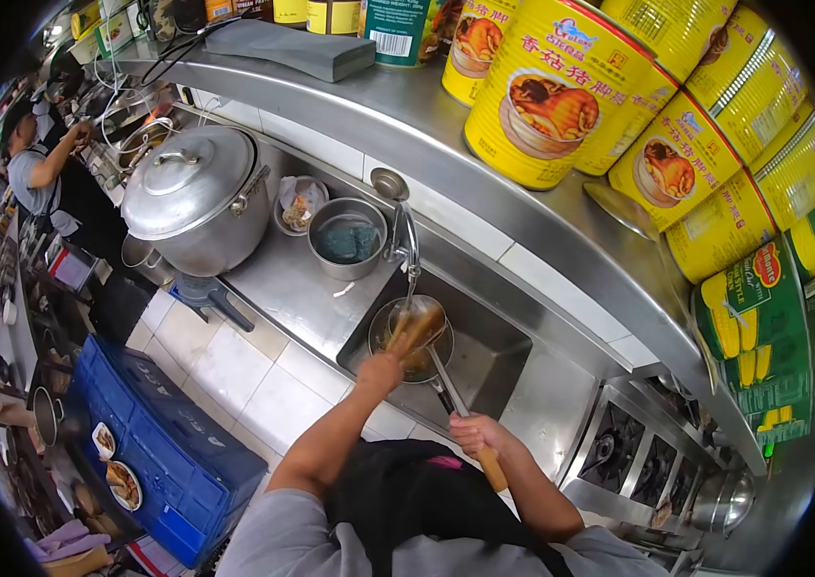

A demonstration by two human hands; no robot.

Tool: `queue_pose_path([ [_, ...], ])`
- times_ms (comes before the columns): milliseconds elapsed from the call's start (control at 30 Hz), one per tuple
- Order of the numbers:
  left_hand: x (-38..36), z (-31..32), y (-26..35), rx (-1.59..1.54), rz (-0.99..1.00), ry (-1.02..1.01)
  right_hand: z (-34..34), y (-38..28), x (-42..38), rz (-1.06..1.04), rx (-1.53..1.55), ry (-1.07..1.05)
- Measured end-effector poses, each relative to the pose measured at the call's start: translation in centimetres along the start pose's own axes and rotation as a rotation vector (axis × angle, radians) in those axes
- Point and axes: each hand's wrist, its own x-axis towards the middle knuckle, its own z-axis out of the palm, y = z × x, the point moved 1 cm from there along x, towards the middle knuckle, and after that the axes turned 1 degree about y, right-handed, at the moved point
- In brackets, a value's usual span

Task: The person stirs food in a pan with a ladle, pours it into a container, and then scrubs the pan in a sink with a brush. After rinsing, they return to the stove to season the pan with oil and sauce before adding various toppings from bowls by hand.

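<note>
As I follow from a distance, a lidded pot stands on the steel worktop at left; beside it in frame, the left hand wraps its fingers round a brown tool (blurred in my view) over a round pan in the sink; farther right, the right hand grips a wooden-ended handle slanting toward the pan.

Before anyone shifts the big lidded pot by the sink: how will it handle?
The lidded pot looks stiff and probably heavy, being large and metal, though its contents are hidden. Its broad, squat body should resist tipping. The lid would probably lift off alone by its handle.
</note>
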Motion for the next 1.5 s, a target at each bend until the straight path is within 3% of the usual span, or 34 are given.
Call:
queue_pose_path([
  [67,-1.3,-0.8,1.6,0.067,0.174,-0.138,0.0,0.0,0.3,-0.069,-0.206,0.167],
  [133,-0.8,-0.4,0.6,0.102,0.174,-0.119,0.5,0.4,-0.6,-0.151,-0.362,0.257],
  [200,-0.4,-0.9,0.0,-0.042,-0.076,0.032,0.9,0.1,-0.9,-0.247,-0.518,0.349],
  [267,-0.6,0.3,1.8,-0.098,-0.089,0.041,1.1,0.0,-0.9,-0.313,-0.727,0.448],
  [333,-1.7,0.2,3.5,-0.957,-0.215,-0.409,1.0,0.2,-0.5,-0.345,-0.815,0.515],
  [367,-1.8,0.0,3.5,-1.018,-0.139,-0.493,1.0,0.2,-0.4,-0.379,-0.904,0.584],
  [400,-1.4,0.2,2.6,-1.018,-0.139,-0.490,1.0,-0.1,-0.7,-0.379,-0.906,0.582],
  [500,0.3,1.4,-2.5,-0.193,-0.069,-0.037,0.1,-1.1,-2.9,-0.357,-0.643,0.443],
  [567,0.4,-1.0,-3.9,-0.284,-0.232,0.009,-1.4,-1.3,-3.6,-0.366,-0.625,0.410],
  [633,-0.3,-2.9,-4.8,-0.322,-0.170,0.031,-4.4,-0.6,-3.9,-0.358,-0.607,0.380],
  [700,-1.1,-5.2,-5.6,-0.359,-0.113,0.054,-9.4,-0.5,-3.6,-0.577,-1.250,0.723],
  [733,-1.5,-6.6,-5.9,-0.429,-0.047,0.107,-11.7,-0.6,-3.7,-0.577,-1.248,0.724],
  [767,-2.0,-8.3,-5.9,-0.499,0.018,0.160,-13.5,-1.0,-4.1,-0.778,-1.493,0.744],
  [800,-2.8,-11.0,-5.3,-0.644,-0.027,0.074,-14.4,-1.1,-4.4,-0.983,-1.736,0.751],
  [867,-4.4,-16.4,-3.6,-0.680,-0.161,-0.295,-14.3,-1.0,-5.3,-0.900,-1.663,0.850],
  [900,-4.1,-15.6,-4.0,-0.683,-0.167,-0.293,-13.1,-1.1,-5.5,-0.846,-1.703,0.877],
  [967,-2.3,-11.7,-5.3,-0.605,0.178,-0.257,-11.9,-1.9,-4.9,-0.787,-1.751,0.891],
  [1000,-0.7,-8.2,-6.4,-0.619,0.269,-0.099,-11.8,-2.4,-4.3,-0.797,-1.776,0.899],
  [1100,0.1,-8.2,-7.8,-0.422,0.183,-0.173,-11.1,-3.5,-3.4,-0.856,-1.850,0.948],
  [1167,-2.4,-11.1,-6.0,-0.445,-0.116,-0.244,-11.4,-4.2,-4.3,-0.877,-1.895,1.006],
  [1267,-3.5,-12.2,-5.8,-0.634,-0.021,-0.111,-11.2,-4.2,-5.1,-0.881,-1.943,1.023],
  [1333,-3.9,-10.3,-5.4,-0.681,0.086,-0.054,-10.3,-4.3,-4.2,-0.862,-1.788,0.905],
  [1400,-3.7,-7.0,-4.3,-0.692,0.313,0.198,-10.1,-3.8,-2.7,-0.876,-1.806,0.909],
  [1500,-2.7,-6.4,-5.4,-0.487,0.144,0.154,-10.3,-3.1,-1.6,-0.812,-1.723,0.894],
])
